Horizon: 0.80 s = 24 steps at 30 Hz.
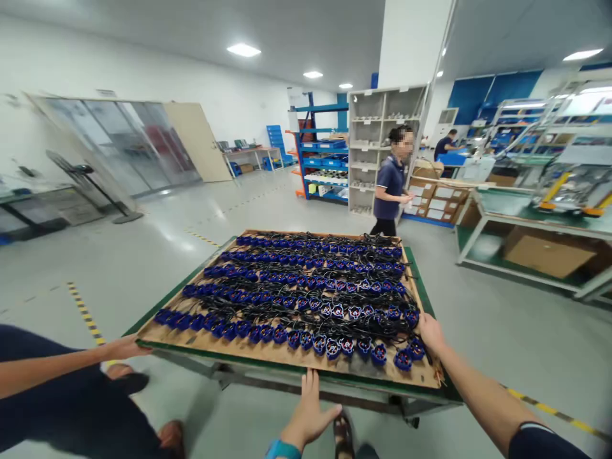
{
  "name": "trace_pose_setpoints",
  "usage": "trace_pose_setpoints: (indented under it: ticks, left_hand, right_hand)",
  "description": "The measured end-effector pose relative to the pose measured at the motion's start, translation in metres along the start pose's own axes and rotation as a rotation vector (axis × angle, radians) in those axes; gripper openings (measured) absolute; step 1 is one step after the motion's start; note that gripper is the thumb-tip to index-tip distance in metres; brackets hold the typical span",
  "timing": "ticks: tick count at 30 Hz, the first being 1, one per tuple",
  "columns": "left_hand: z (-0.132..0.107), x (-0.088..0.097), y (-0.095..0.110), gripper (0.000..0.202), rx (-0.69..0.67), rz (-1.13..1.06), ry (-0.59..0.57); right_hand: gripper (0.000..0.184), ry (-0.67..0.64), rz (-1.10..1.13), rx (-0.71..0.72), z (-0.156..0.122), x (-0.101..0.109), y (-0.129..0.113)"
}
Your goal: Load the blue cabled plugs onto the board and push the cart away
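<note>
A shallow wooden tray (268, 352) lies on a green-topped cart (433, 280), holding rows of round blue parts (280, 333) with bundles of black cables (373, 325). At the near edge of the cart, my left hand (310, 411) rests its outstretched fingers, thumb spread to the right; a blue band circles its wrist. My right hand (431, 335) grips the tray's right side wall, fingers bent over the rim and partly hidden. Another person's hand (125, 347) touches the near left corner of the tray.
A person in a dark shirt (391, 185) is beyond the cart. Behind stand blue shelving (322, 150) and a grey cubby rack (364, 153). To the right is a workbench (507, 203) with cardboard boxes. A pole stand (127, 218) is left, and yellow-black tape (85, 311) marks the floor.
</note>
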<state>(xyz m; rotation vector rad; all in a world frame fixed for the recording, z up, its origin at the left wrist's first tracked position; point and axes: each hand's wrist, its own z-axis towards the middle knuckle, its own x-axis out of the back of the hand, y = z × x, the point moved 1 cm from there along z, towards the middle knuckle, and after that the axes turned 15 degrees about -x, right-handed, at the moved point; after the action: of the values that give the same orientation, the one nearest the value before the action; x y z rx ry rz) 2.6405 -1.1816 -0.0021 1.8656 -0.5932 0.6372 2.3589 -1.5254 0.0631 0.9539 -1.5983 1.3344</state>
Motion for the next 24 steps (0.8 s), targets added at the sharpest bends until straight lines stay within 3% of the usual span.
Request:
trace_pose_setpoints:
  ticks: [5, 12, 19, 24]
  left_hand:
    - [0.030, 0.103, -0.066, 0.119, 0.010, 0.020, 0.009]
    - [0.106, 0.241, -0.161, 0.122, 0.055, -0.004, 0.005]
    - [0.172, 0.369, -0.283, 0.117, -0.028, 0.016, 0.037]
    - [0.219, 0.476, -0.370, 0.111, -0.004, 0.092, -0.013]
  right_hand:
    - [0.047, -0.035, -0.027, 0.007, 0.010, -0.055, -0.111]
    - [0.040, -0.072, -0.147, 0.040, 0.023, -0.115, -0.285]
    - [0.038, -0.007, -0.159, 0.014, 0.029, -0.179, -0.461]
    - [0.029, 0.050, -0.106, -0.059, 0.014, -0.225, -0.591]
